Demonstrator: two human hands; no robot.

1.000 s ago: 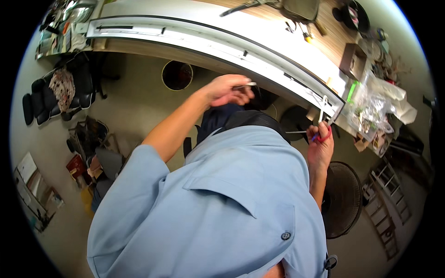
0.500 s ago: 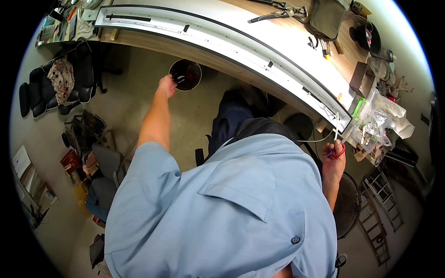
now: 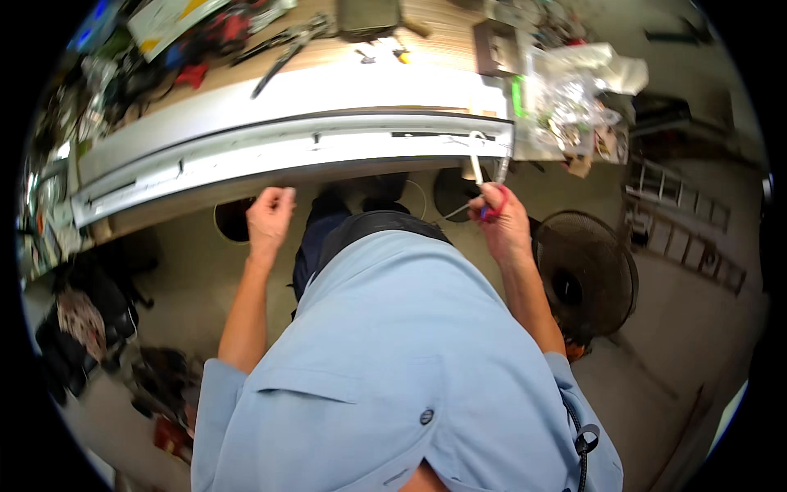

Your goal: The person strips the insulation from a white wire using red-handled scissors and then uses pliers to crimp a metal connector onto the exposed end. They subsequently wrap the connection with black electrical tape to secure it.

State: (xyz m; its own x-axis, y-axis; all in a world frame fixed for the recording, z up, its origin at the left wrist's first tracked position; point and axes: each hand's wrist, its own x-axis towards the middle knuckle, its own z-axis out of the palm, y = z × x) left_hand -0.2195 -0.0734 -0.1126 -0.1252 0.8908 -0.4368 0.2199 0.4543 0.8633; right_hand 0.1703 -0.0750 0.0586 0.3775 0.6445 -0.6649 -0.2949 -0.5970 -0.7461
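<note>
My right hand point(image 3: 507, 223) is closed around the red handles of what look like scissors point(image 3: 494, 210). A white cable point(image 3: 477, 160) rises from that hand's fingertips and bends over into the right end of a long, shallow white tray-like frame with a dark rim point(image 3: 246, 152). My left hand point(image 3: 269, 220) is just in front of the frame's near edge with its fingers curled together. Something pale shows at its fingertips, too blurred to name. Small black parts sit inside the frame.
The frame lies along the near edge of a wooden workbench point(image 3: 447, 49). Behind it are pliers point(image 3: 287, 57); clear plastic bags point(image 3: 574, 102) crowd the right end. A bin point(image 3: 232, 223) stands below the bench. On the floor at right are a fan point(image 3: 586, 275) and a ladder point(image 3: 680, 193).
My left hand has come away from the bin and up to the frame's near edge. My view has turned right; the right hand still grips the scissors beside the frame's right end.
</note>
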